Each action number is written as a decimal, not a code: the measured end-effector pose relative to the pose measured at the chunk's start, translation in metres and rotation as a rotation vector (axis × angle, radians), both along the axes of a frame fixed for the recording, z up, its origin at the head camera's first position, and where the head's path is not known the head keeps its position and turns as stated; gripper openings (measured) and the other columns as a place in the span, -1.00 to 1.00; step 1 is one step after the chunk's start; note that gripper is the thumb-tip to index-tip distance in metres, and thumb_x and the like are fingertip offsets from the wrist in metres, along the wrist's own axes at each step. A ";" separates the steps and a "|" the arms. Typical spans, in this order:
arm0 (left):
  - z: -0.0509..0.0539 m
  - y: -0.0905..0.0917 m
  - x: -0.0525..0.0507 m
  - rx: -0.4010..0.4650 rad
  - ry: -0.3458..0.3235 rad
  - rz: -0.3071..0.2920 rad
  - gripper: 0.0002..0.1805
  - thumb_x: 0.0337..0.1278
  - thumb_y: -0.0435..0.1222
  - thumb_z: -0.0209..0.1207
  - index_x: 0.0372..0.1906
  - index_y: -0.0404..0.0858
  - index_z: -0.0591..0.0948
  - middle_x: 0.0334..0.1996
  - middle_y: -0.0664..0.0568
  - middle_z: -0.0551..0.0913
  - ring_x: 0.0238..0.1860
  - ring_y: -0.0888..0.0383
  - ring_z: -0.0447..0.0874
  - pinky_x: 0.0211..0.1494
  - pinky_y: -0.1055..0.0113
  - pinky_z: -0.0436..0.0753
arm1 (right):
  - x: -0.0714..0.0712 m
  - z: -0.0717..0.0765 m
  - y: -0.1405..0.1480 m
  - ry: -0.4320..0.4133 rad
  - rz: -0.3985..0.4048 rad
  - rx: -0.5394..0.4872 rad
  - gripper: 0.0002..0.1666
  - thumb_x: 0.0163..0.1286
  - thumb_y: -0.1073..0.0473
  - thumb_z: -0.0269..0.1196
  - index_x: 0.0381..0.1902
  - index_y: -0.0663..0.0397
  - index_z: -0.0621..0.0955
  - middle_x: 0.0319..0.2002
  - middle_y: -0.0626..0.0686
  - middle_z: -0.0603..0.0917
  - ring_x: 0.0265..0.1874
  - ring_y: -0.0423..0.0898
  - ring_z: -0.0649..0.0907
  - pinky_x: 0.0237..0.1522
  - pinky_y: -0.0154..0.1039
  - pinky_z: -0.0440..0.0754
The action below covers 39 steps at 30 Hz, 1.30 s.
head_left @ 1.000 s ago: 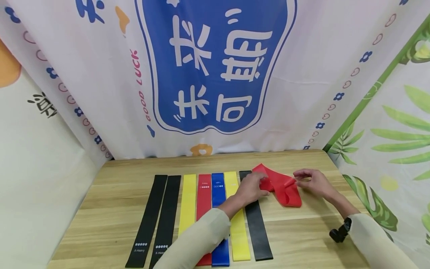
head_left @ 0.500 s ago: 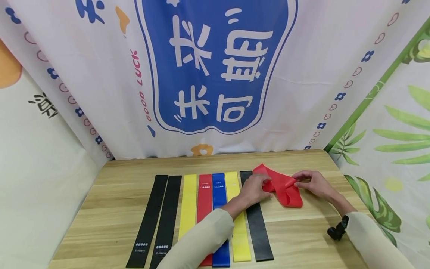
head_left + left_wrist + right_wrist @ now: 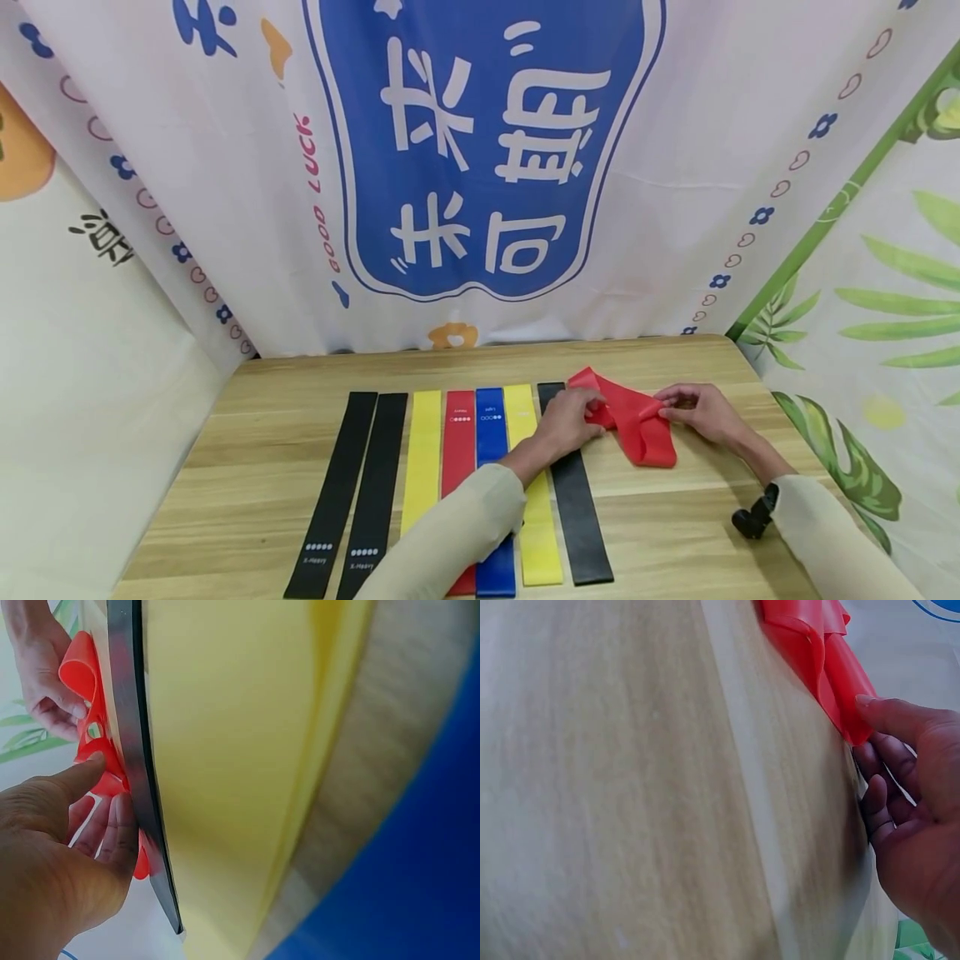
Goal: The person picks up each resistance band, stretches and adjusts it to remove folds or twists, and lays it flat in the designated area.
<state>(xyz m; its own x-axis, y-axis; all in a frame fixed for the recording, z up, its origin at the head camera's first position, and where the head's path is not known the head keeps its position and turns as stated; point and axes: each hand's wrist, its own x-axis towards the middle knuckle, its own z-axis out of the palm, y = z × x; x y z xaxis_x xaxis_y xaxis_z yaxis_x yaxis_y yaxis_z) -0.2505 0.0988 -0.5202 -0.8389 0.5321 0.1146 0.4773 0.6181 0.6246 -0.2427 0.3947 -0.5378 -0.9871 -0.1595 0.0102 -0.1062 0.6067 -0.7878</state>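
A crumpled red resistance band (image 3: 641,429) lies twisted on the right part of the wooden table. My left hand (image 3: 564,423) pinches its left portion between thumb and fingers, reaching over the top of a flat black band (image 3: 581,521). At the band's right end, my right hand (image 3: 701,410) pinches a folded edge. In the right wrist view the thumb of the right hand (image 3: 922,795) lies on the red band (image 3: 810,652), with the index finger partly hidden behind it. Loops of the red band (image 3: 77,671) stand up between both hands in the left wrist view.
Left of the red band, several flat bands lie side by side: two black (image 3: 330,492), a yellow (image 3: 422,458), a red (image 3: 459,442), a blue (image 3: 490,437) and another yellow (image 3: 542,525). My left sleeve (image 3: 457,533) covers parts of them. A printed curtain (image 3: 660,250) hangs behind the table (image 3: 675,542).
My left hand has shifted slightly right. The right hand's fingers have closed in on the red band's right end. The band itself has hardly moved.
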 end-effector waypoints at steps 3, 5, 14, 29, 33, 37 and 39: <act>-0.001 0.000 0.000 0.020 0.005 -0.005 -0.59 0.20 -0.32 0.51 0.16 -0.20 0.75 -0.05 0.04 0.80 -0.12 0.26 0.75 -0.05 0.53 0.68 | 0.001 0.000 0.001 0.017 -0.004 -0.006 -0.69 0.38 0.30 0.46 0.04 0.31 0.75 -0.17 0.14 0.81 -0.25 -0.18 0.70 -0.19 -0.42 0.67; -0.001 0.001 0.000 0.033 0.011 -0.006 -0.63 0.24 -0.35 0.47 0.14 -0.21 0.76 -0.07 0.04 0.81 -0.15 0.28 0.76 -0.05 0.54 0.68 | 0.002 0.000 0.002 0.021 -0.012 -0.015 -0.68 0.39 0.28 0.46 0.06 0.31 0.74 -0.14 0.18 0.81 -0.24 -0.17 0.70 -0.19 -0.42 0.67; 0.000 -0.004 -0.001 0.119 0.042 0.003 -0.74 0.30 -0.46 0.33 0.03 -0.21 0.79 -0.16 0.03 0.84 -0.22 0.31 0.75 -0.10 0.57 0.66 | 0.007 0.002 0.008 0.036 -0.035 -0.059 -0.70 0.45 0.25 0.42 0.07 0.28 0.75 -0.07 0.23 0.82 -0.26 -0.19 0.71 -0.24 -0.41 0.63; 0.014 -0.026 -0.011 0.312 -0.026 0.054 -0.68 0.35 -0.51 0.29 0.12 -0.24 0.76 -0.15 -0.04 0.81 -0.16 0.22 0.75 -0.02 0.51 0.70 | 0.010 0.009 0.022 0.053 -0.055 -0.138 -0.74 0.43 0.34 0.40 0.02 0.39 0.73 -0.19 -0.11 0.82 -0.37 -0.25 0.70 -0.46 -0.36 0.58; 0.015 -0.035 -0.016 0.340 -0.069 0.098 -0.68 0.36 -0.52 0.29 0.11 -0.21 0.77 -0.15 -0.01 0.80 -0.16 0.21 0.73 0.00 0.48 0.72 | 0.012 0.009 0.026 0.026 -0.060 -0.133 -0.71 0.43 0.32 0.40 0.04 0.40 0.72 -0.17 -0.12 0.81 -0.34 -0.28 0.71 -0.40 -0.36 0.63; 0.016 -0.043 -0.018 0.379 -0.115 0.133 -0.69 0.39 -0.51 0.27 0.11 -0.18 0.78 -0.14 0.02 0.79 -0.13 0.21 0.71 0.01 0.45 0.73 | 0.014 0.009 0.028 -0.021 -0.089 -0.107 -0.67 0.44 0.27 0.40 0.08 0.37 0.72 -0.11 0.03 0.81 -0.30 -0.27 0.72 -0.37 -0.31 0.67; 0.017 -0.047 -0.019 0.400 -0.119 0.136 -0.69 0.40 -0.51 0.27 0.11 -0.19 0.77 -0.14 0.01 0.78 -0.12 0.18 0.72 0.00 0.43 0.74 | 0.015 0.009 0.028 -0.034 -0.097 -0.101 -0.66 0.44 0.26 0.40 0.08 0.37 0.71 -0.08 0.11 0.80 -0.29 -0.26 0.72 -0.34 -0.30 0.69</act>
<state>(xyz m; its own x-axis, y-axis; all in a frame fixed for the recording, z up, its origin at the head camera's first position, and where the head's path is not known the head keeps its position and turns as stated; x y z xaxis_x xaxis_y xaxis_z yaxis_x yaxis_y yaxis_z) -0.2692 0.0515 -0.5037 -0.9181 0.3490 0.1881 0.3189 0.3683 0.8733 -0.2278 0.4230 -0.5283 -0.9979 -0.0635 -0.0118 -0.0236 0.5299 -0.8477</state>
